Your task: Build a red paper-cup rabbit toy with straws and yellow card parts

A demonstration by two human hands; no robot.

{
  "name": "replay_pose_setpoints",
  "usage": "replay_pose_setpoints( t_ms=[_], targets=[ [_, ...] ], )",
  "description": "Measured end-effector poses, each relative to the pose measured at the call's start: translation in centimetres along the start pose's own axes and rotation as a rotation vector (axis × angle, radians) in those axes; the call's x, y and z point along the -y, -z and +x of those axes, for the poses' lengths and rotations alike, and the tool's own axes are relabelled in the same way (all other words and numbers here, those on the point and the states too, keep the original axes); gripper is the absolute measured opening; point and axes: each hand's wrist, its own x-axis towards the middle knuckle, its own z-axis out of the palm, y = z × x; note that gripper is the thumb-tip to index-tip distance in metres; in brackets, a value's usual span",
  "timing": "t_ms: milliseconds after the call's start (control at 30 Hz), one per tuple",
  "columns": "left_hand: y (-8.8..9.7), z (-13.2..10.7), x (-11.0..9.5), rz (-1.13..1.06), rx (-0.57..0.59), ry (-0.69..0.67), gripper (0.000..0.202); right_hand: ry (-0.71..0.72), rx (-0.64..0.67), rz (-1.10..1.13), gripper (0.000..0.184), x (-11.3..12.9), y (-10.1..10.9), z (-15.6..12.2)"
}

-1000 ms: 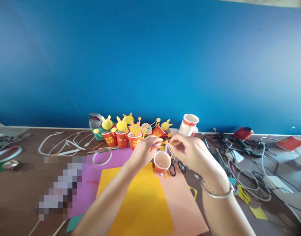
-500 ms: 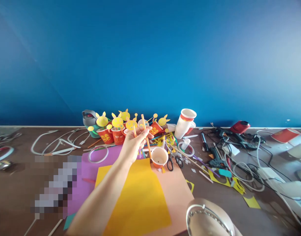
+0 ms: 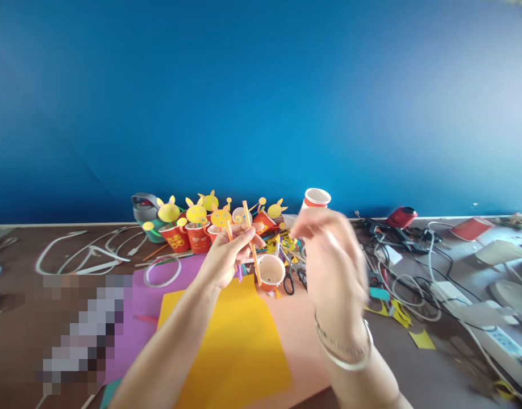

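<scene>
My left hand (image 3: 230,253) is closed around thin straws above the paper. One long orange straw (image 3: 250,238) slants upright from its fingertips; a shorter orange end and a purple tip (image 3: 239,272) also show at the hand. Just right of it stands a white-lined red paper cup (image 3: 271,272), its open mouth upward. My right hand (image 3: 335,258), with bangles at the wrist, is raised to the right of that cup. Motion smears its fingers, and I cannot make out anything in them. It partly covers a tall white cup stack (image 3: 317,197) and the scissors (image 3: 289,283).
Yellow (image 3: 235,341), purple (image 3: 124,329) and peach paper sheets lie in front. Behind are several red cups with yellow paper rabbit figures (image 3: 196,213) and a grey-green bottle (image 3: 145,209). Cables, a power strip (image 3: 495,335) and yellow scraps (image 3: 422,339) are at the right.
My right hand has risen from the lower edge into the middle right, in front of the cup stack. My left hand still holds the straws. The view has shifted slightly right.
</scene>
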Motion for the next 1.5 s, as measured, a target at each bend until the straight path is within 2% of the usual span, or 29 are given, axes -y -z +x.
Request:
replay_pose_setpoints(
  t_ms=[67,167,233,300,400,467,533,700,833,1033,1233,1367,1433,1500],
  targets=[
    [0.0,-0.2,0.1,0.014,0.113,0.075,0.031,-0.083,0.028,0.029,0.027,-1.1,-0.4,1.2],
    [0.0,-0.3,0.5,0.011,0.299,0.228,0.032,-0.261,0.205,0.122,0.028,-3.3,-1.1,2.1],
    [0.1,-0.3,1.0,-0.016,0.353,0.302,0.034,-0.396,0.310,0.221,0.028,-4.5,-1.5,2.1],
    [0.1,-0.1,1.4,-0.041,0.355,0.338,0.034,-0.470,0.368,0.307,0.026,-5.2,-1.7,1.9],
    [0.1,0.1,1.7,-0.038,0.327,0.373,0.031,-0.395,0.421,0.322,0.024,-5.1,-1.7,1.9],
    [0.0,0.1,1.6,-0.010,0.323,0.395,0.027,-0.324,0.452,0.263,0.026,-4.9,-1.5,2.0],
    [0.0,0.1,1.5,0.012,0.324,0.409,0.023,-0.313,0.463,0.213,0.028,-4.7,-1.3,2.1],
    [0.2,0.4,1.9,-0.081,0.267,0.412,0.013,-0.350,0.441,0.211,0.031,-5.0,-1.2,1.9],
    [0.1,0.6,2.4,-0.224,0.265,0.412,0.019,-0.267,0.394,0.132,0.037,-5.4,-1.9,1.6],
    [-0.7,0.6,2.3,-0.153,0.233,0.417,0.011,-0.265,0.365,0.124,0.032,-5.7,-2.8,1.3],
    [-0.1,0.7,2.3,-0.270,0.325,0.423,0.011,-0.319,0.379,0.147,0.034,-5.6,-2.3,1.3],
    [0.2,0.7,2.4,-0.306,0.401,0.488,0.013,-0.218,0.448,0.105,0.034,-5.5,-2.0,1.5],
    [0.1,0.6,2.5,-0.300,0.422,0.497,0.014,-0.212,0.453,0.089,0.029,-5.6,-1.9,1.6],
    [-0.2,0.5,2.7,-0.275,0.408,0.471,0.012,-0.273,0.419,0.107,0.019,-5.8,-1.9,1.6]
  ],
)
